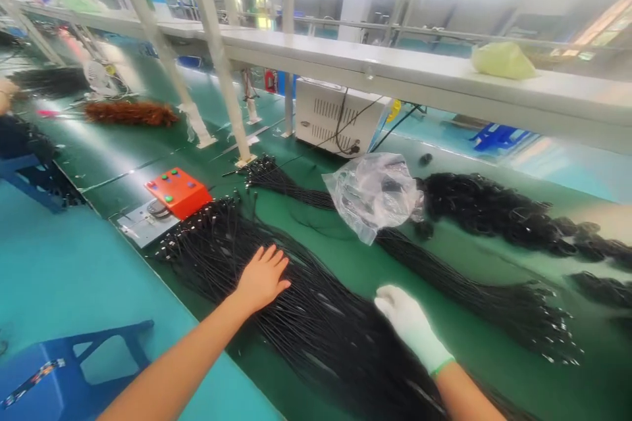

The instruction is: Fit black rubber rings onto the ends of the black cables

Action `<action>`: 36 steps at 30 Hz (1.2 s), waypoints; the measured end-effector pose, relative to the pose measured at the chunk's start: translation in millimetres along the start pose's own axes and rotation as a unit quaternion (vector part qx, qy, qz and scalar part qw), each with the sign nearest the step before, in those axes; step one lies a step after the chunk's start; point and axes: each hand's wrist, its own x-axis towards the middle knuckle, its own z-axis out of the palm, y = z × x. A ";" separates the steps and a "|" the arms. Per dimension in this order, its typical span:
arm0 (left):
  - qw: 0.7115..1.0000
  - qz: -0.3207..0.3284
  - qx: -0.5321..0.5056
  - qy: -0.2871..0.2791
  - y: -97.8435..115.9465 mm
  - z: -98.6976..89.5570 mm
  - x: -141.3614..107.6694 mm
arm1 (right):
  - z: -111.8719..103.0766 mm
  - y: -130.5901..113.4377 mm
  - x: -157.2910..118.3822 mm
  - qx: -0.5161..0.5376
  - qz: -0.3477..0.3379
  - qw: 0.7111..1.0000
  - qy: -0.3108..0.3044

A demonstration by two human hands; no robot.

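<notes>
A large bundle of black cables (316, 302) lies along the green tabletop (291, 220), its connector ends fanned out at the left. My bare left hand (263, 277) rests palm down on the bundle with its fingers spread. At the bundle's right edge is my right hand (402, 316) in a white glove, its fingers curled; what they hold, if anything, is hidden. Beside the connector ends stands a red box with coloured buttons (180, 191) on a metal plate. Behind my right hand, a clear plastic bag (372, 194) lies over a second cable bundle (444, 276).
Coiled black cables (494, 214) lie at the right. A grey metal case (340, 115) stands under the white shelf (345, 52), whose posts rise from the table. A blue stool (74, 375) is at the lower left. Part of another person shows at the far left edge.
</notes>
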 end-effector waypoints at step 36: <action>0.942 0.311 -0.061 -0.111 462.4 112.9 26.6 | -129.0 306.7 -199.8 -0.092 0.011 0.995 0.037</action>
